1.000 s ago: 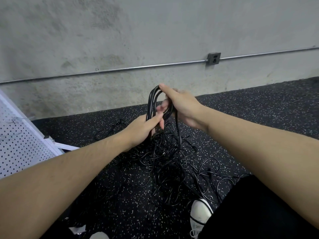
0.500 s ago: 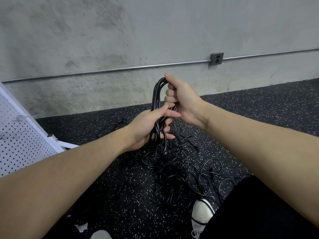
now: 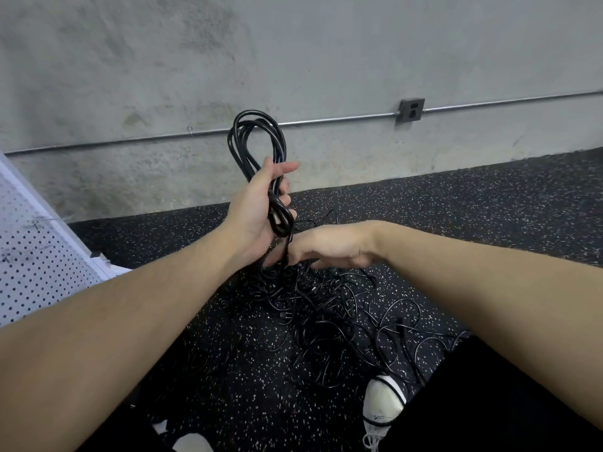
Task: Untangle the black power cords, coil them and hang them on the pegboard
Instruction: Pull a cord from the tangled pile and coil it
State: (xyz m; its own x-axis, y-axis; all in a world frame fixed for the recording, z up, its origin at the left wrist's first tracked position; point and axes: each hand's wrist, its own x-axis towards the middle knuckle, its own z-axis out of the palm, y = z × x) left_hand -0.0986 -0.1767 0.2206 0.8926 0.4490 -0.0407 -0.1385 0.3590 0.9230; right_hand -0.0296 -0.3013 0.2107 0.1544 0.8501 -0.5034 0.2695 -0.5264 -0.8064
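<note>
Left hand [image 3: 257, 203] grips coiled cord [image 3: 256, 141]; right hand [image 3: 326, 244] fingers hidden, grip unclear. Risk: tail snags in floor tangle [image 3: 326, 308], loops slip loose.

Single head-worn wide-angle view, looking forward and down, close over both forearms, floor [image 3: 489, 203] below, wall [image 3: 293, 60] ahead

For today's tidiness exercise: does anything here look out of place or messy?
Yes. A tangled pile of cords sprawls loose over the floor, knotted rather than coiled. Only the coil gripped in the left hand looks orderly.
</note>
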